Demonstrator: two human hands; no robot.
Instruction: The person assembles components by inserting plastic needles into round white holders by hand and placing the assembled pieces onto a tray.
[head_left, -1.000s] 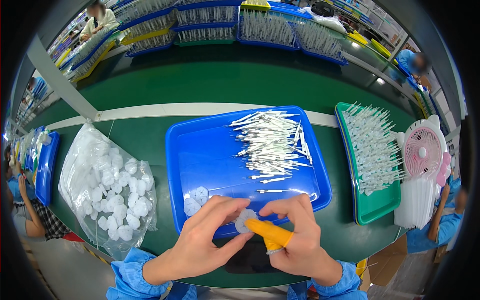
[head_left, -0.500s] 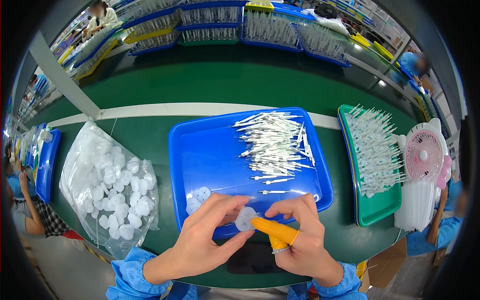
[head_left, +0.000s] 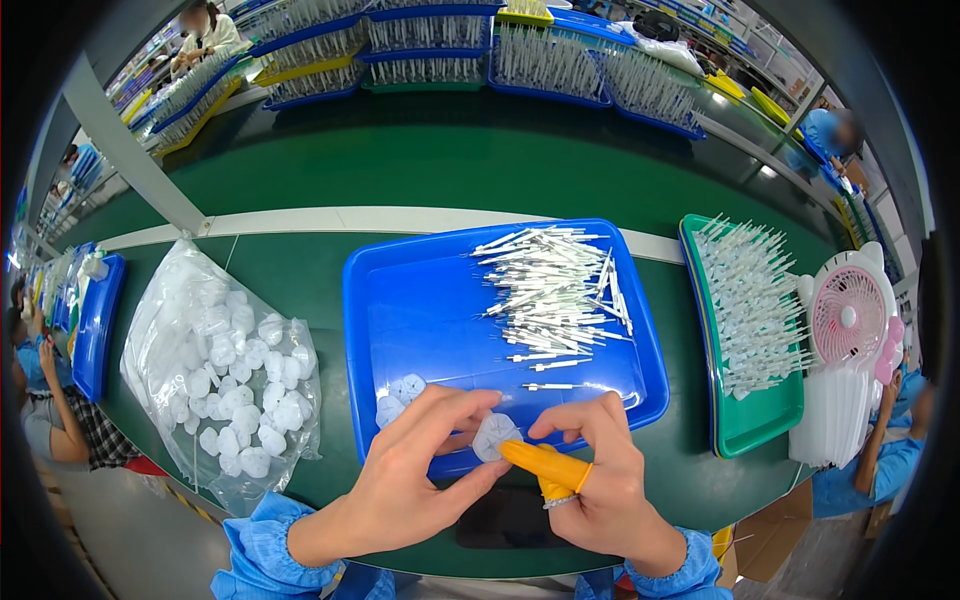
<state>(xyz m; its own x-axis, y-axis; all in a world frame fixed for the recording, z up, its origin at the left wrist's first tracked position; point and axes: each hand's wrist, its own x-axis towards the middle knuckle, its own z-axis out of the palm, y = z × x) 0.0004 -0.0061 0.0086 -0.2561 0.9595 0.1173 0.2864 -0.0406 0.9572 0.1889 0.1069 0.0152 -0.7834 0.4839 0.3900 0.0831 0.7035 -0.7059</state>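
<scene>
Over the near edge of the blue tray [head_left: 430, 310], my left hand [head_left: 415, 475] pinches a translucent white plastic disc [head_left: 497, 436] with faint lines across its face. My right hand [head_left: 600, 480] meets the disc from the other side; its yellow-covered finger presses on the disc's right edge, and the other fingers curl. Whether the disc is single or several stacked is not clear. Similar discs [head_left: 405, 388] lie in the tray just beyond my left fingers. At the tray's right side is a pile of thin white sticks with dark tips [head_left: 555, 290], with one stick [head_left: 550, 387] lying apart.
A clear plastic bag [head_left: 225, 375] of white discs lies on the left. To the right stand a green tray [head_left: 765, 425] of upright assembled pieces and a pink-and-white fan [head_left: 848, 310]. Loaded trays [head_left: 545, 75] line the far side. Other people [head_left: 830, 130] sit around.
The disc between my hands has tilted slightly, and my right fingers have shifted a little to the left. The rest of the view has moved only slightly.
</scene>
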